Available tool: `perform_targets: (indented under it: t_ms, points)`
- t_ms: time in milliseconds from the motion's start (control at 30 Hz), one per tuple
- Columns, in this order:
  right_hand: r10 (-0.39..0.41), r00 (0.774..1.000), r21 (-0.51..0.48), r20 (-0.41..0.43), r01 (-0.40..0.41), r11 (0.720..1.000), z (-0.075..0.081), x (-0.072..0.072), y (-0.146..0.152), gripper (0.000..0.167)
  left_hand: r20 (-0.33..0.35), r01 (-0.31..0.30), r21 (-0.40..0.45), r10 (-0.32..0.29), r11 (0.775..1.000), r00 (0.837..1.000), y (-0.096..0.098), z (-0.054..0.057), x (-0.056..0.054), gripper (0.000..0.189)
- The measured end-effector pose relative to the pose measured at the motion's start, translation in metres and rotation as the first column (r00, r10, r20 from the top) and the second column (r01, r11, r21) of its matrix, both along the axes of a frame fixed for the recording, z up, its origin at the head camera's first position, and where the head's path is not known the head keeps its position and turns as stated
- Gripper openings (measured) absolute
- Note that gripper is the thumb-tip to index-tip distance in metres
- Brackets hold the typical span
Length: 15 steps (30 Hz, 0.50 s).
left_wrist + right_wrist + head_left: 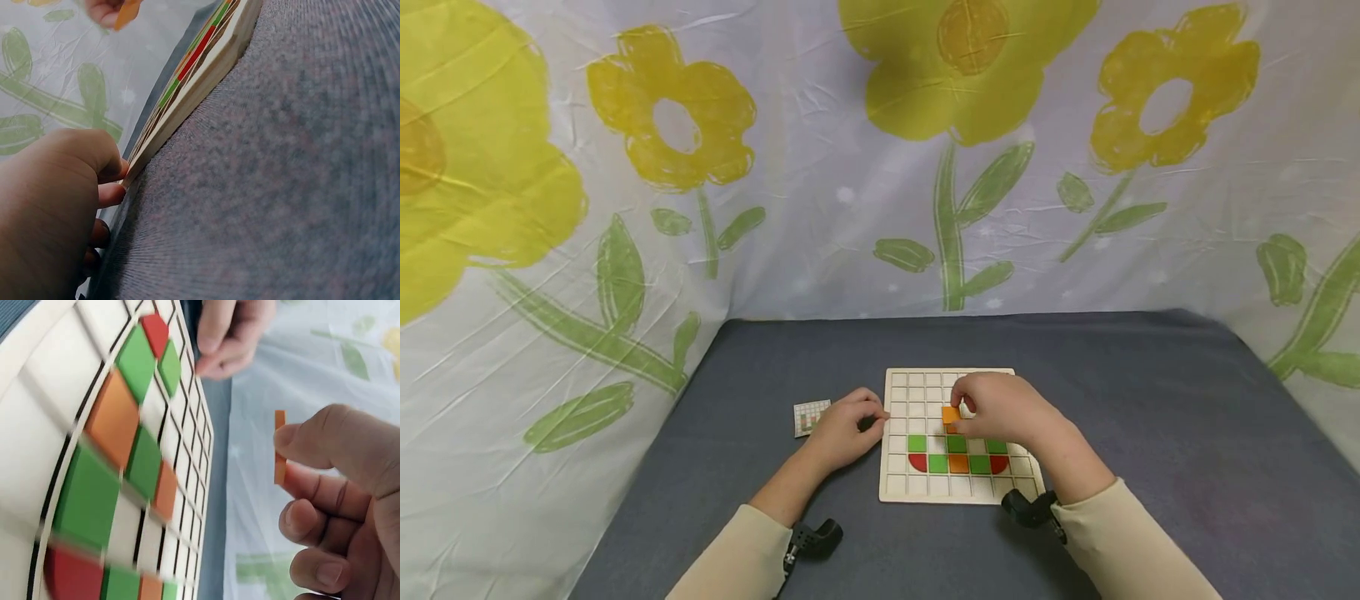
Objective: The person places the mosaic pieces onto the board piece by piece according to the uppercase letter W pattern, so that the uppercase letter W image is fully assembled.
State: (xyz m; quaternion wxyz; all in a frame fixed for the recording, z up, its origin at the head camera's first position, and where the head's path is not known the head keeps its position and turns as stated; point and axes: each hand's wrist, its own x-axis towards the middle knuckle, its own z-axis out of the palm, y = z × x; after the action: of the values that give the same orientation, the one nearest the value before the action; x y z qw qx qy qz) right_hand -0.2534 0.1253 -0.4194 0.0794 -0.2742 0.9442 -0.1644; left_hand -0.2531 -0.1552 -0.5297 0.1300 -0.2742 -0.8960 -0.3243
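Observation:
My right hand [1003,407] pinches a thin orange square tile [280,469] between thumb and fingers, raised above a wooden grid board [898,483]. Its other fingers are curled in the right wrist view. At the board's left edge, my left hand [842,429] grips the rim with fingertips and thumb [111,195]. Green tiles [937,463], orange tiles [958,463] and red rounded tiles [917,462] lie in the board's lower rows. Part of the board's right side is hidden by my right hand in the head view.
A small card [808,414] printed with a coloured grid lies left of the board, partly behind my left hand. The dark grey tabletop [790,350] runs back to a flower-printed curtain [805,242]. Black wrist straps [816,540] sit at both cuffs.

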Motion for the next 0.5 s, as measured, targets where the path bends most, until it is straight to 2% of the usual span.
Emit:
perform_targets:
  t_ms: [233,500]
  points:
    - [0.003,1.0,0.081,-0.007,-0.002,0.997,-0.009,-0.008,-0.033,0.019,0.0,0.001,0.003,-0.001,1.0,1.0,0.001,0.001,0.0,0.008]
    - [0.01,1.0,0.117,-0.019,-0.008,0.993,-0.025,-0.012,-0.055,0.018,0.003,0.0,-0.002,0.0,1.0,1.0,-0.001,0.0,0.0,0.009]
